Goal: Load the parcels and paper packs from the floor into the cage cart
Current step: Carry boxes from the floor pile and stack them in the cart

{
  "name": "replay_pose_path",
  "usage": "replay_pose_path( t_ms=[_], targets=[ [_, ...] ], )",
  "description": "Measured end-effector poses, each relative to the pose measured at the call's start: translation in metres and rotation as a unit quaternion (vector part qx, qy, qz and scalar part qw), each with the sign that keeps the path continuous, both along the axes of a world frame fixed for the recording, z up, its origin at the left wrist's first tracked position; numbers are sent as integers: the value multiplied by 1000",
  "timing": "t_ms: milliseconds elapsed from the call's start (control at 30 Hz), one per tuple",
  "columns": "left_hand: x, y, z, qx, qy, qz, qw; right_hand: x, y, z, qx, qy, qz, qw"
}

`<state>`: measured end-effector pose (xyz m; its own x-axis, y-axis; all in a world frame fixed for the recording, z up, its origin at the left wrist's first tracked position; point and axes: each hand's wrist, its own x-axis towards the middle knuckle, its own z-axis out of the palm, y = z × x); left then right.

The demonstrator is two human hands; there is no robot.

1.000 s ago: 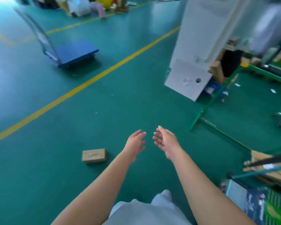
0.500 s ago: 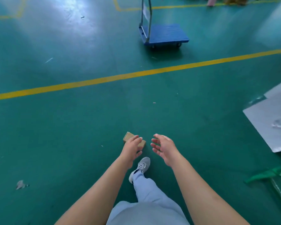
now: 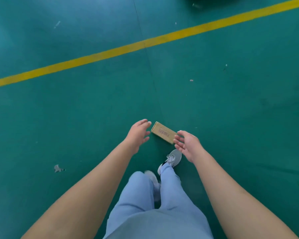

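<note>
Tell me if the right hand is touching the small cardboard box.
Cannot tell. In the head view the right hand overlaps the cardboard box end, hiding any gap.

Open green floor (image 3: 231, 118) surrounds the small cardboard parcel (image 3: 163, 132) on its far, left and right sides. On the near side a grey shoe (image 3: 174, 157) stands just beside it. The left hand (image 3: 138, 133) and right hand (image 3: 188, 146) flank its two ends.
</note>
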<state>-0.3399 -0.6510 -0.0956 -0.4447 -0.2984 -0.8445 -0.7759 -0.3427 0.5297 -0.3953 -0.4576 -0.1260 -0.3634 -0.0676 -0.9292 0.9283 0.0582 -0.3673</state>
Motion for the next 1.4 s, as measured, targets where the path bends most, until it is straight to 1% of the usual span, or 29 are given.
replay_pose_path(
  t_ms=[67,267,533,667,833,1000,1067,1200,1300,1400],
  targets=[
    [-11,-18,-22,-4,-19,-20,1000,-4,-6,-22,7,-20,3,1000],
    [-47,-60,-121,-10,-73,-87,993,-11,-18,-110,54,-58,2,997],
    [-76,-75,-286,1,-143,-199,970,-15,-29,-262,104,-108,8,989],
    [-79,-73,-387,8,-189,-235,954,-22,-35,-352,119,-113,23,986],
    [-86,-72,-504,1,-219,-256,941,-35,-41,-462,144,-101,23,984],
    [-97,-60,-599,-60,-215,-316,922,-38,-29,-561,182,-90,25,979],
    [-103,-52,-630,-76,-211,-324,919,-37,-21,-594,186,-84,20,979],
    [-109,-37,-669,-71,-213,-300,927,-35,-12,-636,163,-90,18,982],
    [-109,-35,-677,-69,-211,-282,933,-32,-9,-642,142,-92,-12,986],
    [-106,-30,-659,-68,-203,-278,936,-29,0,-620,135,-86,-48,986]
  ],
)
